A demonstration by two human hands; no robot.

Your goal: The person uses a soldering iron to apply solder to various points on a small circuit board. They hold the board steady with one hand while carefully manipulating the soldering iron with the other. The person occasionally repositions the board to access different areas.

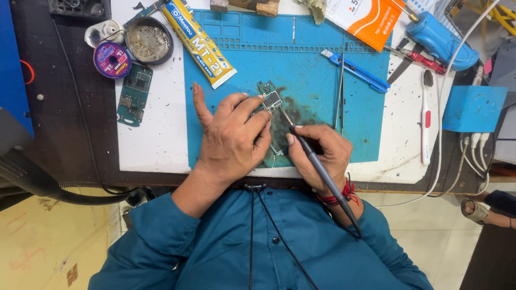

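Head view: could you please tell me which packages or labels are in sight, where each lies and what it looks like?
Glue tube: long, yellow with blue and white panels, slanting across the blue mat's top left corner.
Pouch: orange and white, flat, at the top edge right of centre.
Spool: round with a purple label, top left beside a round metal tin.
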